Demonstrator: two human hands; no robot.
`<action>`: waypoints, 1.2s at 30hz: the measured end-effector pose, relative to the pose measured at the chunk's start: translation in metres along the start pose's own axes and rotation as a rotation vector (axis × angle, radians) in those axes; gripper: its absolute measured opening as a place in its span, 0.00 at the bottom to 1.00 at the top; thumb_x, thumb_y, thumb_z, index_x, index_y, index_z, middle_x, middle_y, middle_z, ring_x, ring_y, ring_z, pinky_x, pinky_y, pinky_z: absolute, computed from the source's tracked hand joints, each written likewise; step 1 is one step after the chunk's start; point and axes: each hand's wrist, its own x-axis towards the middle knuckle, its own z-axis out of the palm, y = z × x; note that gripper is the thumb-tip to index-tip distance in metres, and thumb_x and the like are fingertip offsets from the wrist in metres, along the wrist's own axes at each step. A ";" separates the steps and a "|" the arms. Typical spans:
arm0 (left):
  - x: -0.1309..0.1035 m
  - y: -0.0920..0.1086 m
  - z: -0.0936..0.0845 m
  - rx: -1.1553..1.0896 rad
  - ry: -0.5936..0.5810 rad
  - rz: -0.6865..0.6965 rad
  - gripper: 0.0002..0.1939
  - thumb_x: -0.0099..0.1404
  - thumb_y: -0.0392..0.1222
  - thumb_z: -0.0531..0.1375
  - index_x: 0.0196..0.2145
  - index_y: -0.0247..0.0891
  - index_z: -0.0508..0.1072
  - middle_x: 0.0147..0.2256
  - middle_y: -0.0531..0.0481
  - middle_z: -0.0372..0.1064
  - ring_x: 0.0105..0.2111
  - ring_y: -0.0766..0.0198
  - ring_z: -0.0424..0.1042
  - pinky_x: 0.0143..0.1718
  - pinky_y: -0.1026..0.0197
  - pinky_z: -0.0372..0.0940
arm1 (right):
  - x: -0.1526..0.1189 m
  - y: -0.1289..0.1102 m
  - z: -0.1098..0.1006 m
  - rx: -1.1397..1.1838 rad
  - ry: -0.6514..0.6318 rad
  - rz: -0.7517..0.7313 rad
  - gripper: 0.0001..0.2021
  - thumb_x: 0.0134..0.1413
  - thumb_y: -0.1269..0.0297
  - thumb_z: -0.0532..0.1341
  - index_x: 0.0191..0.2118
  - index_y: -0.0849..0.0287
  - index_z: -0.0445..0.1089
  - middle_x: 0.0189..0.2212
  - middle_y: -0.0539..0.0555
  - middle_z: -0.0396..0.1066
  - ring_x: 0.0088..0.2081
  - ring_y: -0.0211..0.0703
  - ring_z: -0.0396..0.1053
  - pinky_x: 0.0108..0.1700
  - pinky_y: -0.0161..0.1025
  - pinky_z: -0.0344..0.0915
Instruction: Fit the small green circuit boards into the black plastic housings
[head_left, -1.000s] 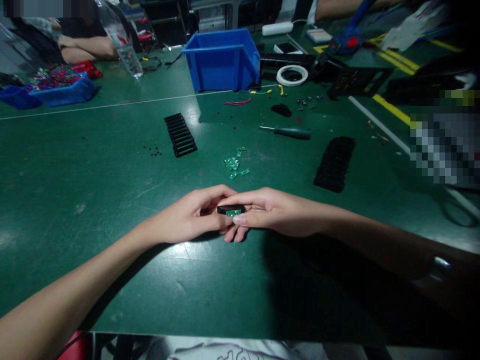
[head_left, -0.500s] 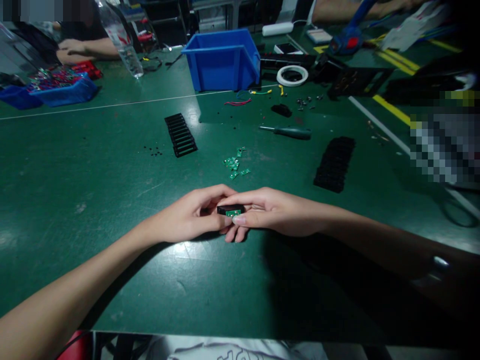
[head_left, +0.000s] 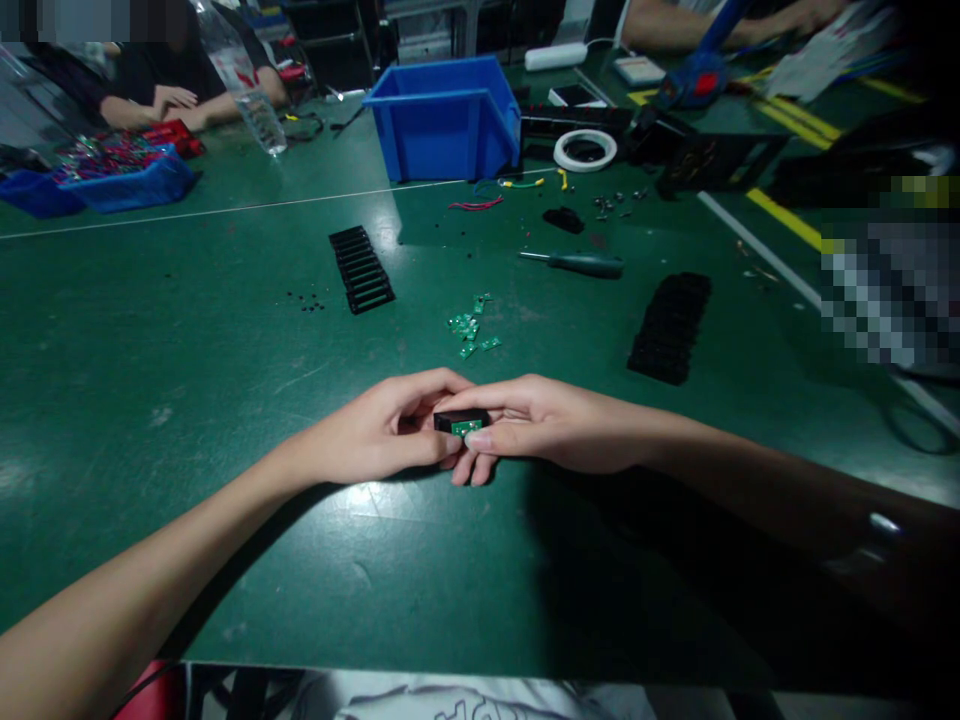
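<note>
On a scuffed green table [head_left: 225, 390], a black part in both hands

Head view: chairs and people's arms lie beyond. A tall blue bin [head_left: 450, 125] stands at the back, its inside hard to see; a low blue tray [head_left: 131, 188] holds red-and-green pieces. My left [head_left: 390, 425] and right fingers [head_left: 555, 420] pinch the black part [head_left: 457, 418] and its green board [head_left: 466, 428].
</note>
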 end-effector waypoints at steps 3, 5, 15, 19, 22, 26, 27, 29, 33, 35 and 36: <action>0.000 -0.001 -0.001 0.001 -0.005 -0.004 0.16 0.65 0.32 0.59 0.51 0.33 0.66 0.36 0.46 0.74 0.35 0.63 0.75 0.37 0.62 0.68 | 0.000 0.000 0.000 0.005 -0.004 -0.003 0.26 0.68 0.70 0.58 0.69 0.68 0.56 0.43 0.63 0.80 0.42 0.41 0.79 0.48 0.40 0.74; -0.001 -0.001 -0.002 0.015 -0.006 -0.006 0.17 0.65 0.32 0.59 0.52 0.33 0.66 0.37 0.46 0.75 0.36 0.62 0.75 0.37 0.62 0.68 | 0.000 0.000 0.000 0.010 -0.004 0.001 0.27 0.68 0.69 0.58 0.69 0.68 0.56 0.43 0.63 0.79 0.42 0.41 0.79 0.48 0.40 0.74; -0.002 -0.003 -0.005 0.058 -0.015 0.025 0.18 0.66 0.32 0.59 0.54 0.33 0.66 0.38 0.45 0.75 0.36 0.62 0.75 0.37 0.62 0.67 | -0.001 0.002 -0.001 0.026 -0.004 0.006 0.27 0.68 0.68 0.58 0.69 0.67 0.57 0.44 0.63 0.79 0.42 0.42 0.78 0.47 0.40 0.74; -0.001 -0.003 -0.005 0.058 -0.011 0.028 0.17 0.67 0.33 0.59 0.54 0.32 0.66 0.37 0.45 0.75 0.35 0.63 0.74 0.37 0.63 0.67 | 0.000 0.002 -0.001 0.022 -0.004 -0.002 0.27 0.68 0.69 0.58 0.69 0.67 0.57 0.44 0.64 0.79 0.42 0.41 0.78 0.47 0.40 0.74; -0.001 -0.003 -0.005 0.060 -0.011 0.035 0.17 0.68 0.33 0.58 0.53 0.31 0.66 0.37 0.45 0.74 0.35 0.63 0.74 0.37 0.63 0.67 | 0.000 0.002 -0.001 0.027 -0.003 -0.002 0.27 0.68 0.69 0.58 0.69 0.68 0.56 0.44 0.64 0.79 0.42 0.41 0.78 0.47 0.40 0.74; -0.001 -0.004 -0.004 0.079 -0.006 0.050 0.16 0.68 0.35 0.59 0.53 0.31 0.66 0.37 0.45 0.74 0.34 0.64 0.74 0.36 0.63 0.67 | 0.000 0.002 -0.001 0.033 -0.003 -0.003 0.27 0.68 0.70 0.58 0.69 0.68 0.56 0.43 0.64 0.79 0.41 0.41 0.79 0.47 0.39 0.74; -0.001 -0.004 -0.004 0.083 -0.003 0.050 0.16 0.69 0.35 0.58 0.53 0.31 0.67 0.36 0.46 0.74 0.34 0.64 0.73 0.36 0.63 0.67 | 0.000 0.002 -0.001 0.033 -0.002 -0.004 0.27 0.68 0.70 0.58 0.69 0.68 0.56 0.43 0.64 0.79 0.41 0.40 0.79 0.46 0.38 0.74; -0.001 -0.005 -0.004 0.084 0.002 0.050 0.16 0.69 0.36 0.59 0.53 0.31 0.67 0.36 0.46 0.74 0.34 0.64 0.73 0.36 0.63 0.67 | 0.000 0.002 -0.001 0.033 0.001 -0.004 0.27 0.68 0.70 0.58 0.69 0.69 0.56 0.43 0.64 0.79 0.41 0.40 0.79 0.46 0.38 0.74; -0.001 -0.004 -0.004 0.077 0.009 0.044 0.16 0.69 0.35 0.58 0.53 0.30 0.67 0.36 0.46 0.74 0.34 0.64 0.73 0.36 0.63 0.67 | 0.000 0.002 0.000 0.041 0.003 -0.007 0.27 0.68 0.70 0.58 0.69 0.69 0.56 0.43 0.64 0.79 0.41 0.41 0.79 0.46 0.38 0.75; -0.001 -0.004 -0.003 0.084 0.018 0.040 0.16 0.69 0.35 0.58 0.53 0.30 0.67 0.35 0.46 0.74 0.34 0.64 0.72 0.36 0.63 0.67 | 0.001 0.002 0.000 0.040 0.004 -0.006 0.26 0.68 0.70 0.58 0.69 0.69 0.57 0.43 0.64 0.79 0.41 0.41 0.79 0.46 0.38 0.75; -0.001 -0.003 -0.002 0.091 0.025 0.037 0.16 0.68 0.35 0.59 0.53 0.30 0.67 0.35 0.47 0.74 0.34 0.65 0.72 0.35 0.63 0.67 | 0.001 0.002 0.000 0.040 0.005 -0.005 0.26 0.68 0.70 0.58 0.68 0.69 0.57 0.43 0.64 0.79 0.41 0.41 0.79 0.46 0.38 0.75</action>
